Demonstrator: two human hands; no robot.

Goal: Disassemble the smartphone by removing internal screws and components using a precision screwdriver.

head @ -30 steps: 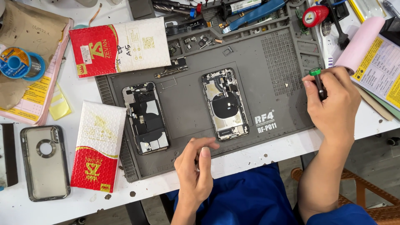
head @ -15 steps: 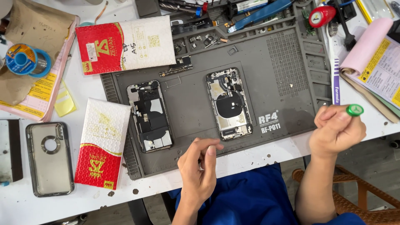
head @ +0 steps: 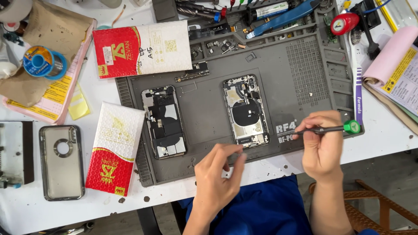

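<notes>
Right hand (head: pixel 321 146) has come back in from the right edge of the mat and now sits just right of the opened phone (head: pixel 245 111). It is closed around a slim screwdriver (head: pixel 326 129), which lies level, green cap out to the right and tip pointing left toward the phone's lower end. A second ago the same hand was up at the mat's right rim with the green cap showing, so the tool looks picked and brought to the work; tip not yet on the phone. Left hand (head: pixel 215 176) has barely shifted: at the near edge of the grey mat (head: pixel 209 113), just below the phone, fingers curled with thumb and forefinger pinched. Can't tell if it holds anything, too small.

Second opened phone (head: pixel 163 122) lies up-left of the left hand, untouched.

Packages: a red-and-white padded mailer (head: pixel 114 150) stands upright left of the left hand, on the white surface (head: pixel 26 213). Another red-and-white mailer (head: pixel 141 48) lies flat, far up-left, overlapping the mat's corner. Clear phone case (head: pixel 62 162) further left. Pink roll with yellow-labelled sheet (head: pixel 398 72) up-right of the right hand.
</notes>
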